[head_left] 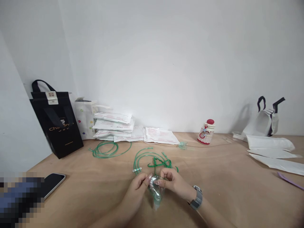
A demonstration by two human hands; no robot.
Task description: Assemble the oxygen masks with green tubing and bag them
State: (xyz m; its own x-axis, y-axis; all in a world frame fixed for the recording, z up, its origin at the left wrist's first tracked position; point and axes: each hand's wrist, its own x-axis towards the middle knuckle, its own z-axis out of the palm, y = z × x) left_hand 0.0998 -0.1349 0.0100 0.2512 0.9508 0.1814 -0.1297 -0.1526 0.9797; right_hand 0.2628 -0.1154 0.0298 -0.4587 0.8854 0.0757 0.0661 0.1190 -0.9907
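Clear plastic mask (157, 192) lies right between your hands, low over the table (225, 177) and close in front of you, its long axis running from you toward the far side. Your left hand (137, 184) pinches its upper edge from the left and your right hand (173, 181) from the right, fingertips nearly meeting, neither hand nearer than the other. Green tubing (152, 158) loops off from the mask's far end, just beyond your knuckles.
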